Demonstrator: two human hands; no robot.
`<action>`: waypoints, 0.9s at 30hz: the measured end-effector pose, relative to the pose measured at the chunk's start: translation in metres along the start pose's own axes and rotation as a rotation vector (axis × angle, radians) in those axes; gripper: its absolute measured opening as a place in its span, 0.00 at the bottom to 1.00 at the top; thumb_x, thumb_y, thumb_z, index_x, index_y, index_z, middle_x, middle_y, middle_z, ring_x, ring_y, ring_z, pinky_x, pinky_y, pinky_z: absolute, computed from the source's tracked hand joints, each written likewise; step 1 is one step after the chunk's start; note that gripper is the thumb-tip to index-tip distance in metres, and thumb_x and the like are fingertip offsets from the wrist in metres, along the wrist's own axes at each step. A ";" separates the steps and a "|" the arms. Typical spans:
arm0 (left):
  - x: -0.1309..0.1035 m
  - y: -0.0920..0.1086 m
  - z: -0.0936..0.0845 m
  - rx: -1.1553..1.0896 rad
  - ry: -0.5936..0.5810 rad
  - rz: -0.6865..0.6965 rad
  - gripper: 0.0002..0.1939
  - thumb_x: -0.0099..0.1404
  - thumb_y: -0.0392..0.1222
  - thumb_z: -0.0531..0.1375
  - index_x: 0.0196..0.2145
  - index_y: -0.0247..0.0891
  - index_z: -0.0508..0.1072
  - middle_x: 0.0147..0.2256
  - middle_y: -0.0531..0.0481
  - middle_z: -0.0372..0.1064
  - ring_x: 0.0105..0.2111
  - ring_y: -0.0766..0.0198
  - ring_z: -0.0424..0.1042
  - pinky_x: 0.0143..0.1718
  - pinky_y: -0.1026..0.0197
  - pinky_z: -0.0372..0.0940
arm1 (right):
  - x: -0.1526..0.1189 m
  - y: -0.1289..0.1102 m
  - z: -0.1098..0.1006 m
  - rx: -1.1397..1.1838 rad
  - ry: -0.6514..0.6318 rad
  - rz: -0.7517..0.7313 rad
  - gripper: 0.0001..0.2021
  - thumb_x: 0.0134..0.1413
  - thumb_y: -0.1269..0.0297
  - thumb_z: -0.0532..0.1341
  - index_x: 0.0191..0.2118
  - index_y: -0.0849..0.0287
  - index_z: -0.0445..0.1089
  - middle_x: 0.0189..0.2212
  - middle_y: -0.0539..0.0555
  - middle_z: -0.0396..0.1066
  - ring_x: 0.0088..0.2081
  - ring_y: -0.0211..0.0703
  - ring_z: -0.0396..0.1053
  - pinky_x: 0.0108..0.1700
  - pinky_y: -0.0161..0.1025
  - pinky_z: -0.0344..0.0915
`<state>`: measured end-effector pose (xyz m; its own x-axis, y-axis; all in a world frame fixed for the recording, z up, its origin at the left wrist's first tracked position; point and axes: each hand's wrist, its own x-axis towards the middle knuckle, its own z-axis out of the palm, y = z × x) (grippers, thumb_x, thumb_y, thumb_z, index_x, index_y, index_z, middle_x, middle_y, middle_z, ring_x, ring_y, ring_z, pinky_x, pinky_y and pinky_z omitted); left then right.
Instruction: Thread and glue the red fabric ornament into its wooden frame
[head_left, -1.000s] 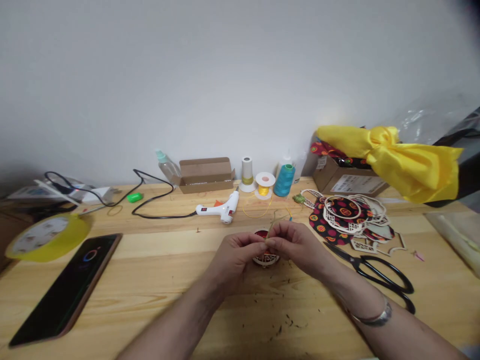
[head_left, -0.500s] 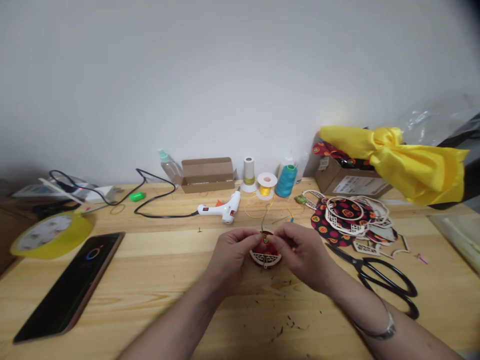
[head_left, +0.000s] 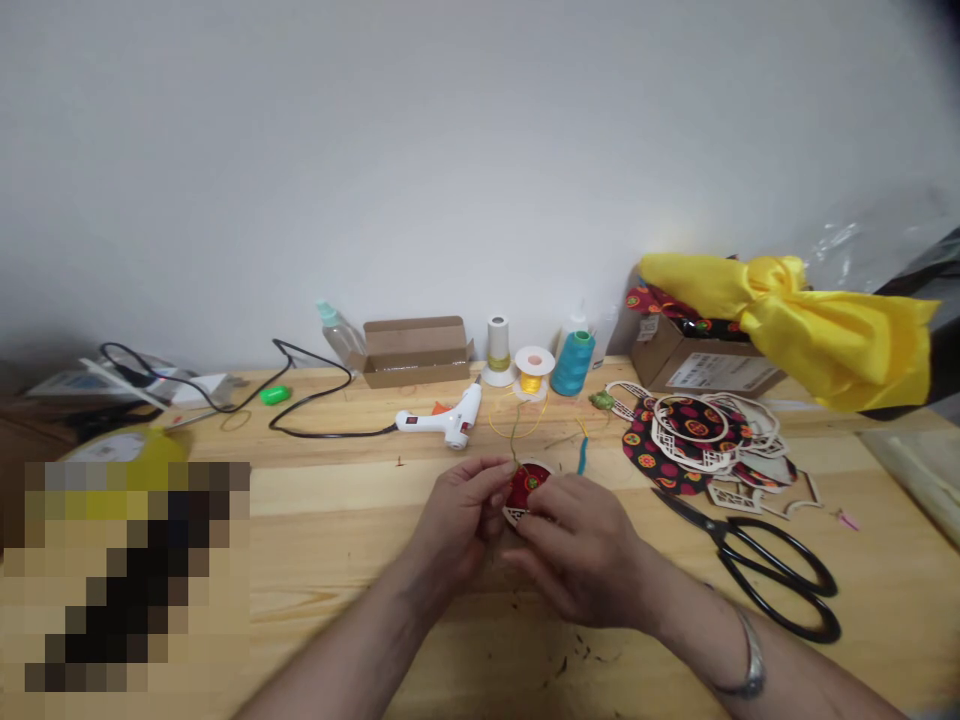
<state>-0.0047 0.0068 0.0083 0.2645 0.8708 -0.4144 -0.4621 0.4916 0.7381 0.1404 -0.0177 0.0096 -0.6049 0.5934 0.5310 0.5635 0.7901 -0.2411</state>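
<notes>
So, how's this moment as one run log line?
left hand: holding disc by left edge | right hand: over disc's lower right | glue gun: beyond left hand | scissors: right of right hand

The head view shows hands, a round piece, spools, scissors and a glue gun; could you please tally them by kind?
Hands: 2
Round piece: 1
Spools: 3
Scissors: 1 pair
Glue gun: 1
Total: 8

back of the bench (head_left: 330, 500) has a white glue gun (head_left: 455, 415) on a black cable (head_left: 360, 434), open cardboard box (head_left: 416, 375) and teal thread cone (head_left: 573, 365), then black scissors (head_left: 714, 528) over right near some pale lattice cutouts (head_left: 731, 494), big knotted yellow cloth (head_left: 840, 345) flopped over a labelled carton (head_left: 705, 370)
</notes>
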 end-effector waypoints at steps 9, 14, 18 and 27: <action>-0.003 -0.004 0.004 0.178 0.005 -0.010 0.07 0.47 0.39 0.64 0.24 0.32 0.75 0.17 0.53 0.68 0.12 0.77 0.54 0.12 0.71 0.44 | 0.011 0.018 0.003 0.962 0.110 0.877 0.08 0.46 0.60 0.60 0.28 0.60 0.66 0.25 0.51 0.69 0.27 0.38 0.66 0.30 0.36 0.64; -0.004 -0.006 0.005 0.210 -0.142 0.035 0.05 0.50 0.36 0.62 0.20 0.32 0.75 0.20 0.50 0.71 0.22 0.68 0.67 0.27 0.66 0.59 | 0.013 0.011 0.005 1.131 0.115 0.966 0.10 0.45 0.58 0.60 0.26 0.59 0.60 0.15 0.45 0.62 0.18 0.34 0.60 0.21 0.32 0.58; -0.003 -0.006 0.003 0.207 -0.092 0.042 0.05 0.49 0.37 0.64 0.25 0.33 0.76 0.22 0.49 0.73 0.25 0.65 0.69 0.31 0.63 0.61 | 0.012 0.010 0.007 1.123 0.138 0.916 0.09 0.46 0.60 0.59 0.26 0.59 0.60 0.16 0.44 0.59 0.18 0.31 0.56 0.21 0.30 0.54; -0.004 -0.005 0.003 0.233 -0.086 0.021 0.07 0.48 0.39 0.65 0.25 0.32 0.76 0.23 0.48 0.73 0.25 0.65 0.69 0.30 0.64 0.61 | 0.011 0.013 0.004 1.025 0.169 0.916 0.08 0.45 0.62 0.59 0.24 0.60 0.61 0.19 0.47 0.60 0.22 0.33 0.56 0.24 0.31 0.55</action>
<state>-0.0013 0.0009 0.0076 0.3329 0.8723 -0.3581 -0.2629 0.4506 0.8531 0.1389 0.0000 0.0097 -0.1312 0.9892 -0.0661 0.0138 -0.0648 -0.9978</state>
